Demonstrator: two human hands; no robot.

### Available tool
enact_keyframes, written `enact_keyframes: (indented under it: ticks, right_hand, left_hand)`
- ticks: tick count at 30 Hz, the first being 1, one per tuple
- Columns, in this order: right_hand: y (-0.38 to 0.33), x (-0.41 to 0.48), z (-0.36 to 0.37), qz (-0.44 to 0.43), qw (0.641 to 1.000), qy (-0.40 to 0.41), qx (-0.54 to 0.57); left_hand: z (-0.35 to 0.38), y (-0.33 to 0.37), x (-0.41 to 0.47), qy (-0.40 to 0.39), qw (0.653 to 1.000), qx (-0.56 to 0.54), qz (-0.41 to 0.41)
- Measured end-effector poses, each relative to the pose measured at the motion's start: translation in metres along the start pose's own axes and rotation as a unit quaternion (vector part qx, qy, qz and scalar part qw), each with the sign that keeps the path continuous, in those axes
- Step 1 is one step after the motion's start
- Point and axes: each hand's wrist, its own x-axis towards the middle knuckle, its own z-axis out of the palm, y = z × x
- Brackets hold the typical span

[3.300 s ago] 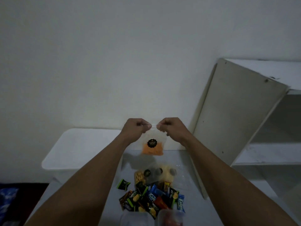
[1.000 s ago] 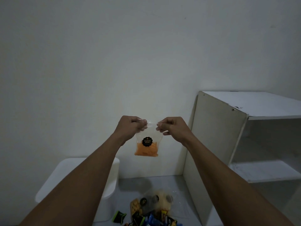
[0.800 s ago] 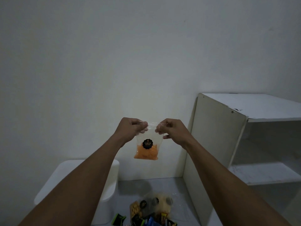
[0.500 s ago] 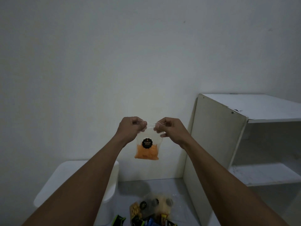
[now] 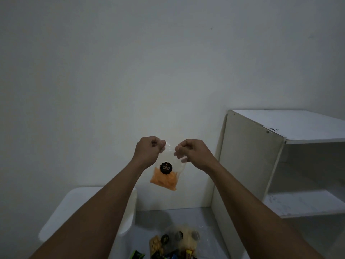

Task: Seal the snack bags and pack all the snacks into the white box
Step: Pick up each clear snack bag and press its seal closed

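A small clear snack bag point(image 5: 165, 176) with orange chips and a round black label hangs in the air in front of the wall. My left hand point(image 5: 149, 152) pinches its top left corner and my right hand point(image 5: 192, 153) pinches its top right edge. The bag hangs slightly tilted, its bottom swung to the right. The white box point(image 5: 74, 208), lid on, stands below at the left, partly behind my left forearm. More snacks point(image 5: 173, 243) lie on the floor at the bottom: clear bags and small coloured packets, cut off by the frame's edge.
A white shelf unit point(image 5: 250, 165) stands at the right against the wall, its shelves open toward the right. A plain white wall fills the upper view. Grey floor point(image 5: 177, 215) shows between the box and the shelf unit.
The view tilted upward since 3.3 s ago, leaving fewer snacks in view. Over the last second my hands moved closer together on the bag's top, and the bag tilted.
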Motion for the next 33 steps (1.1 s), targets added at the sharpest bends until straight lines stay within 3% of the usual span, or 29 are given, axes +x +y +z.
enact_keyframes:
  ticks: [6,12,17,21,27,33]
  right_hand:
    - [-0.001,0.004,-0.002,0.007,0.999,0.031,-0.033]
    - [0.004,0.000,0.002,0.014,1.000,0.002,-0.006]
    - [0.009,0.002,0.013,0.010,0.995,0.069,-0.067]
    - [0.010,-0.001,0.018,-0.009,0.989,0.059,-0.136]
    - [0.011,-0.005,0.024,-0.027,0.979,0.039,-0.199]
    - [0.010,-0.006,0.027,0.023,0.994,0.043,-0.099]
  left_hand:
    - [0.004,0.001,0.001,-0.028,0.999,-0.010,-0.019]
    - [0.005,0.002,0.004,0.038,0.999,0.021,-0.028]
    - [0.016,0.001,-0.002,0.124,0.983,0.057,-0.120]
    - [0.018,0.009,-0.005,0.041,0.980,-0.086,-0.176]
    - [0.014,0.016,-0.006,-0.003,0.962,-0.167,-0.216]
    - [0.013,0.011,-0.004,-0.017,0.961,-0.163,-0.223]
